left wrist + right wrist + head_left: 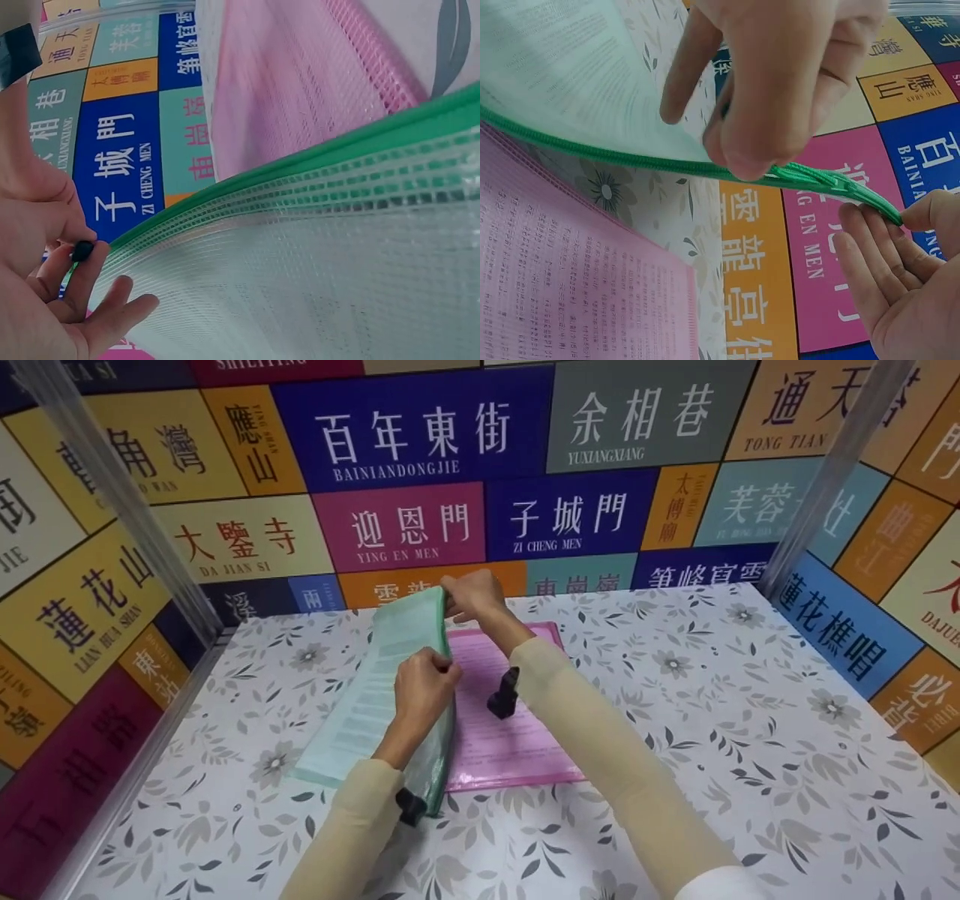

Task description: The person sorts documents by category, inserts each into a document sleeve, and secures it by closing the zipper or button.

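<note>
A green-edged zipper pouch (360, 690), see-through and with printed sheets inside, is held up on its edge with its zipper side raised. My left hand (424, 686) pinches a small dark zipper pull (82, 251) partway along the green zipper (615, 156). At the pouch's far top corner, my right hand (474, 596) grips the zipper's end between thumb and fingers, as the right wrist view shows. To the right, a pink zipper pouch (510, 735) with printed pages lies flat on the table, partly behind the green one and under my right forearm.
The table (712, 720) wears a white cover with grey leaves and flowers. Walls with coloured Chinese place-name panels (405, 529) stand along its back and sides. Clear corner strips (840, 472) run up at the left and right.
</note>
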`<action>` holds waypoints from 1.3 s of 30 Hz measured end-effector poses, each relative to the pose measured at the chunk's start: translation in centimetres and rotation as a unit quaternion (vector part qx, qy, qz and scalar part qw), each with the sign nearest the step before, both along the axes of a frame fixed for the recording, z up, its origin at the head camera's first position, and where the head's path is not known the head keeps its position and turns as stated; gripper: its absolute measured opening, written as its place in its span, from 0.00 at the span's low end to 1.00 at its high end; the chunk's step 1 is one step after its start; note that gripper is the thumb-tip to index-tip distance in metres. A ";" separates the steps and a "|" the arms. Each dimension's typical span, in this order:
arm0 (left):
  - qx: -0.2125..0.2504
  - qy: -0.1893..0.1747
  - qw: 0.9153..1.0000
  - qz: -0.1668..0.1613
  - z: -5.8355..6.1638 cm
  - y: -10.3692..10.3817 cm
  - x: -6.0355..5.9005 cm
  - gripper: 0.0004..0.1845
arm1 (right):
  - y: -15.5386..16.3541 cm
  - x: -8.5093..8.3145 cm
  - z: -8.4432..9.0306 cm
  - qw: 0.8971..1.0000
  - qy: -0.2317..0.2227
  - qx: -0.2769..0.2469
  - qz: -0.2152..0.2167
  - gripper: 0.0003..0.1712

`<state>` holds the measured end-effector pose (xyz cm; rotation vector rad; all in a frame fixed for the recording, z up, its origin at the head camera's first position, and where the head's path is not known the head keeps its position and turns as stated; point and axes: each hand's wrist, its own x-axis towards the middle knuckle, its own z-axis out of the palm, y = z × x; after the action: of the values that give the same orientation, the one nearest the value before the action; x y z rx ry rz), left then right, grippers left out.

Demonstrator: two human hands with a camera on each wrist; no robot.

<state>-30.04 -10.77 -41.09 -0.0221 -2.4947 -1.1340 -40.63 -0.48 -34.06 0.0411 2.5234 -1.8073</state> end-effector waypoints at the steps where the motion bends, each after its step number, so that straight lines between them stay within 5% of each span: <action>1: 0.004 -0.007 1.000 -0.004 0.0 -0.1 0.1 0.03 | 0.1 0.0 0.0 1.000 0.001 -0.004 0.005 0.18; 8: 0.051 -0.091 0.994 -0.016 1.1 -1.0 0.6 0.13 | 0.7 -0.2 -0.2 0.999 0.016 -0.018 0.026 0.19; 14: 0.023 -0.157 0.985 -0.070 1.9 -2.1 1.2 0.09 | 1.2 -0.6 -0.4 0.999 0.017 -0.032 0.030 0.18; 20: -0.009 -0.213 0.968 -0.135 1.9 -3.5 1.9 0.07 | 1.5 -0.8 -0.3 0.999 0.022 -0.041 0.027 0.17; 27: -0.054 -0.285 0.942 -0.166 1.3 -4.4 2.4 0.07 | 1.9 -1.0 -0.3 0.999 0.018 -0.037 0.021 0.17; 39: -0.169 -0.283 0.907 -0.263 1.0 -4.3 4.5 0.06 | 2.3 -1.0 -0.2 0.999 0.021 -0.036 0.027 0.17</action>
<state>-25.53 -15.10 -40.07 -0.5738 -3.3177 -0.9666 -41.66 1.83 -34.30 -0.0663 2.4589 -1.8953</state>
